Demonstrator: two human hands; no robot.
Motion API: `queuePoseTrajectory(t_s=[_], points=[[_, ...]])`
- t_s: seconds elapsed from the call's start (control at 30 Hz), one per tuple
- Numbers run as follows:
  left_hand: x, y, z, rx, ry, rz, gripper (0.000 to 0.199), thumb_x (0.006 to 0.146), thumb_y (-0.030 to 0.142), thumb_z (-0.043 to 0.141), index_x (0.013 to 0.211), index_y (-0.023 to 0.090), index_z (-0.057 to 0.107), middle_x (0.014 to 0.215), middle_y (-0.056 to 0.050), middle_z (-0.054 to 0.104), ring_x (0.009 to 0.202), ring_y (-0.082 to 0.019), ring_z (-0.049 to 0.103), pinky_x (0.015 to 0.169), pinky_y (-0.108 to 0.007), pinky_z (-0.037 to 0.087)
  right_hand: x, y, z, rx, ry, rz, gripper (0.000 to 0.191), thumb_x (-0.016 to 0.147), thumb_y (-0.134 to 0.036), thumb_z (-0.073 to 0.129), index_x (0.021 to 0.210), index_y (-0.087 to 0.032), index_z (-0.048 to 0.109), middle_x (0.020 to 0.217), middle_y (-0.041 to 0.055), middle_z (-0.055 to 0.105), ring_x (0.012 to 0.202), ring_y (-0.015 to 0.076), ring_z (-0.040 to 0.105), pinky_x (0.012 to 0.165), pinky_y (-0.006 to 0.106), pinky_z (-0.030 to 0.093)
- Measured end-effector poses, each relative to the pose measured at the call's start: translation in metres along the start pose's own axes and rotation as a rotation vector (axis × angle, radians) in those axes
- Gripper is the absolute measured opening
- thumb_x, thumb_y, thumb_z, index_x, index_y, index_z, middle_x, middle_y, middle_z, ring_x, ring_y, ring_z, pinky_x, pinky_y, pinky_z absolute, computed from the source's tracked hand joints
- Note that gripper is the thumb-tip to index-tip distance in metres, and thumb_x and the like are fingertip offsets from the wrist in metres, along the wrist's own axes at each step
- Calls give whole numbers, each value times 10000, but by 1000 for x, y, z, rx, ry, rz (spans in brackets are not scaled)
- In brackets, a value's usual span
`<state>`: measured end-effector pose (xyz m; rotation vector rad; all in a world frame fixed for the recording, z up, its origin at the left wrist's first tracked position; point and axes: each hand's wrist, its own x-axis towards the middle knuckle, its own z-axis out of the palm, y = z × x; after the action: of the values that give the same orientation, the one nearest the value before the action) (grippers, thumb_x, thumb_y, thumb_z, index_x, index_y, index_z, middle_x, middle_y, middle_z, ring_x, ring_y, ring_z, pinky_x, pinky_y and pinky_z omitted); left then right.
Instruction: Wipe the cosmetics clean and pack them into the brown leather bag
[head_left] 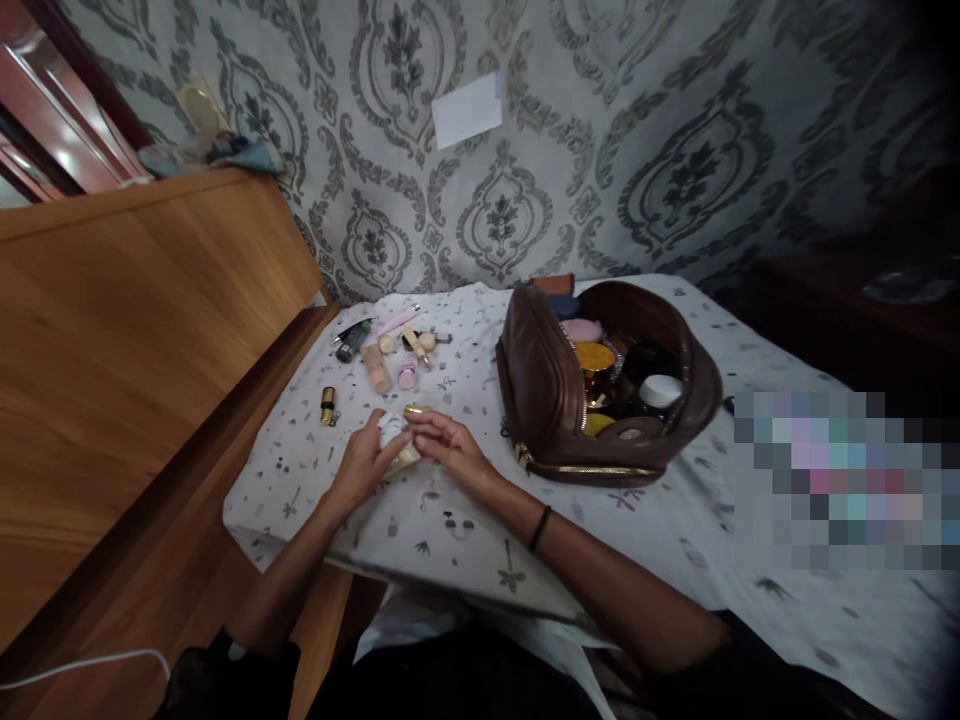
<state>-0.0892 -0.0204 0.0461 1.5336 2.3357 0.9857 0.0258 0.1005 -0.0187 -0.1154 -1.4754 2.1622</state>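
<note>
My left hand (361, 462) is closed on a crumpled white tissue (391, 428) near the front of the cloth-covered table. A pale yellow piece (406, 456) shows under it, its kind unclear. Close beside it, my right hand (459, 458) has its fingers bent around a small gold-coloured tube (414, 409), mostly hidden by the fingertips. To the left stands a gold and black lipstick tube (328, 405). Just beyond the hands lie a beige cosmetic tube (376, 368), a small pink-capped bottle (407, 374), a dark green bottle (353, 341) and a gold-capped tube (417, 347).
An open brown leather cosmetic bag (544, 385) holds several jars, among them a gold-lidded jar (595, 357) and a white-lidded one (661, 390). A wooden panel (150, 330) borders the table at left. Patterned wallpaper (502, 215) rises behind. The right side is partly blurred out.
</note>
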Motion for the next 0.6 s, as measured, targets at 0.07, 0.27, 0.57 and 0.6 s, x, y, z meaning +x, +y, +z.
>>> queuePoseTrajectory(t_s=[0.07, 0.27, 0.57, 0.6], points=[[1, -1, 0, -28, 46, -4, 256, 930, 463, 501, 951, 209, 512, 689, 39, 591, 619, -156, 576, 594, -249, 416, 0, 5, 2, -57, 4, -24, 471, 741, -327, 766, 1176, -225, 620, 1009, 43, 691, 960, 178, 640, 875, 323, 498], [3, -7, 2, -109, 96, -57, 317, 942, 399, 468, 1186, 197, 476, 726, 46, 554, 617, -144, 544, 609, -249, 407, 0, 15, 4, -229, -90, 58, 294, 736, -369, 759, 926, -177, 640, 772, 8, 660, 681, 148, 601, 620, 265, 471], [20, -19, 10, -686, 372, -174, 337, 826, 470, 636, 989, 209, 499, 818, 32, 547, 696, -111, 550, 646, -222, 480, -4, 6, 12, -164, -79, 73, 497, 740, -445, 769, 1129, -214, 565, 870, 12, 660, 799, 166, 658, 725, 306, 523], [22, -18, 13, -765, 420, -208, 358, 806, 477, 658, 984, 214, 492, 834, 31, 556, 697, -108, 561, 643, -220, 491, -6, 5, 14, -183, -106, 75, 563, 742, -436, 770, 1203, -220, 528, 898, 15, 661, 829, 172, 660, 747, 315, 525]])
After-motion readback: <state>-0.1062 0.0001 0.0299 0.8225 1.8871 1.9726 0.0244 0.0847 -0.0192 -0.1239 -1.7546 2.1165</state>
